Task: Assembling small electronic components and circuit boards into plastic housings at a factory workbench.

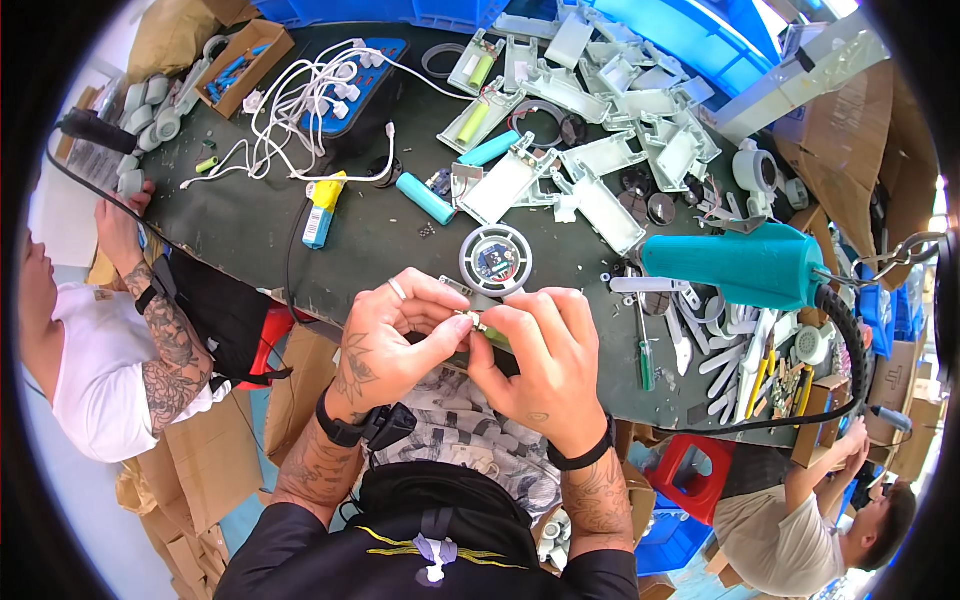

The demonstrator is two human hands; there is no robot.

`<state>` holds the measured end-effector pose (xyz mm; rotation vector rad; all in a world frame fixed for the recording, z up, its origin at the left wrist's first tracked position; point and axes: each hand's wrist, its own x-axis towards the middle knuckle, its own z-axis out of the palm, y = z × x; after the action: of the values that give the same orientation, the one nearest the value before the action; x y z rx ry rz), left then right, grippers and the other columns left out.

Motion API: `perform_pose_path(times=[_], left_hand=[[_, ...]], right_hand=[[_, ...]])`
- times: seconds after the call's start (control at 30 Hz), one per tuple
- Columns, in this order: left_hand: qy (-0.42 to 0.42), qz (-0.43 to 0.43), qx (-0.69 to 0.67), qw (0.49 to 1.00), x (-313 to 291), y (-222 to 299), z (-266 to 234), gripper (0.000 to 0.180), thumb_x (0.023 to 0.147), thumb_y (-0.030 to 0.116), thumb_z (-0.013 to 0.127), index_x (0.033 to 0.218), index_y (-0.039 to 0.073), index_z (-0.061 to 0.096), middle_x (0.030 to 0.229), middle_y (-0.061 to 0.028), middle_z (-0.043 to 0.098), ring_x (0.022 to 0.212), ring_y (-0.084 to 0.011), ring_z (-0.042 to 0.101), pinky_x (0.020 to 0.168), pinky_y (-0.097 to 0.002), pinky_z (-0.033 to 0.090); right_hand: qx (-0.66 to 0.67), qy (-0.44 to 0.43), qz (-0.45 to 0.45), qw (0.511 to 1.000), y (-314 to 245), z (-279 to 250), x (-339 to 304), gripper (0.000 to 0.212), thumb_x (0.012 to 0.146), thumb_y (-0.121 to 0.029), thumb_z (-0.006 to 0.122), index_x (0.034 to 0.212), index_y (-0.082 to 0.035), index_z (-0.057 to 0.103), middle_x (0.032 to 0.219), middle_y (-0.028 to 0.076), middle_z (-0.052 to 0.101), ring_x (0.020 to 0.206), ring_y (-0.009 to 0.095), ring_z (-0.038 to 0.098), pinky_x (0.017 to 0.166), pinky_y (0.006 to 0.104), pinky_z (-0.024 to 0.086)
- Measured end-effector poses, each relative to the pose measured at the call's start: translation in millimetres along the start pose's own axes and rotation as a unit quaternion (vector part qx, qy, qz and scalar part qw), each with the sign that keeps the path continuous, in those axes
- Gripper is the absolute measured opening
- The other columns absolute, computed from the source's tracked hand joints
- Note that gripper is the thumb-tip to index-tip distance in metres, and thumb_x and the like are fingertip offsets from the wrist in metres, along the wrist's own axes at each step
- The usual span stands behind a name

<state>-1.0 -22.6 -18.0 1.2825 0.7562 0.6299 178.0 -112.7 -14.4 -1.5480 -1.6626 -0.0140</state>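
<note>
At the table's near edge my left hand (400,335) and my right hand (545,365) meet, both closed in a pinch. Between their fingertips is a small whitish connector (473,319); its exact shape is partly hidden. Just beyond the fingers lies a fan housing (470,262), a round grey ring with a circuit board (496,262) and thin red wires inside. A green cylindrical battery (495,338) shows in part beneath my right fingers. The lower part of the housing is covered by my hands.
Open white plastic shells (610,205) pile up at the far right. A teal power screwdriver (740,265) hangs at right, above pliers (765,375) and a green-handled screwdriver (645,365). White cables (320,100) tangle at far left. Co-workers sit at left (130,350) and lower right (790,520).
</note>
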Motion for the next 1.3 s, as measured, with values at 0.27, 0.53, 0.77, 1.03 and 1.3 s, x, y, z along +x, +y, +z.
perform_pose_path(times=[0.27, 0.53, 0.77, 1.03, 1.3], left_hand=[[0.013, 0.015, 0.005, 1.000, 0.7, -4.9, 0.4, 0.019, 0.098, -0.004, 0.074, 0.115, -0.004, 0.067, 0.099, -0.0122, 0.080, 0.090, -0.0149, 0.079, 0.082, -0.0275, 0.064], [-0.013, 0.008, 0.004, 1.000, 1.2, -0.6, -1.5, 0.018, 0.099, -0.004, 0.072, 0.116, -0.004, 0.067, 0.101, -0.0132, 0.080, 0.092, -0.0159, 0.080, 0.084, -0.0292, 0.064], [-0.020, 0.033, 0.053, 0.998, 2.9, -4.8, 3.2, 0.017, 0.097, -0.006, 0.071, 0.114, -0.004, 0.068, 0.099, -0.0124, 0.080, 0.089, -0.0149, 0.079, 0.081, -0.0279, 0.063], [-0.008, 0.085, 0.097, 0.992, 0.5, -7.1, -3.1, 0.020, 0.087, -0.011, 0.072, 0.106, -0.006, 0.070, 0.095, -0.0131, 0.077, 0.083, -0.0177, 0.077, 0.076, -0.0302, 0.060], [-0.060, 0.239, 0.091, 0.965, 5.7, -18.0, -21.0, 0.025, 0.072, 0.003, 0.082, 0.092, 0.008, 0.068, 0.074, -0.0052, 0.074, 0.059, -0.0191, 0.072, 0.055, -0.0275, 0.055]], right_hand=[[0.009, -0.001, -0.001, 1.000, 0.0, -1.2, 0.4, 0.026, 0.080, -0.010, 0.082, 0.101, -0.007, 0.068, 0.098, 0.007, 0.065, 0.091, 0.028, 0.062, 0.079, 0.0416, 0.050], [0.014, 0.040, 0.115, 0.992, 5.1, -0.3, 5.2, 0.067, 0.086, -0.017, 0.085, 0.145, 0.002, 0.058, 0.130, 0.022, 0.063, 0.116, 0.040, 0.057, 0.099, 0.0489, 0.048], [0.051, -0.007, 0.147, 0.988, 11.6, -1.3, 8.4, 0.073, 0.083, -0.011, 0.084, 0.149, 0.002, 0.056, 0.135, 0.020, 0.064, 0.119, 0.040, 0.056, 0.102, 0.0487, 0.049], [0.090, 0.080, 0.093, 0.988, 17.8, 1.2, 2.4, 0.082, 0.075, -0.010, 0.090, 0.145, -0.005, 0.048, 0.145, 0.024, 0.066, 0.134, 0.043, 0.060, 0.114, 0.0513, 0.047], [0.098, 0.172, -0.034, 0.980, 4.1, 4.1, -16.3, 0.055, 0.098, -0.027, 0.079, 0.135, 0.001, 0.050, 0.130, 0.027, 0.074, 0.117, 0.036, 0.072, 0.094, 0.0452, 0.061]])
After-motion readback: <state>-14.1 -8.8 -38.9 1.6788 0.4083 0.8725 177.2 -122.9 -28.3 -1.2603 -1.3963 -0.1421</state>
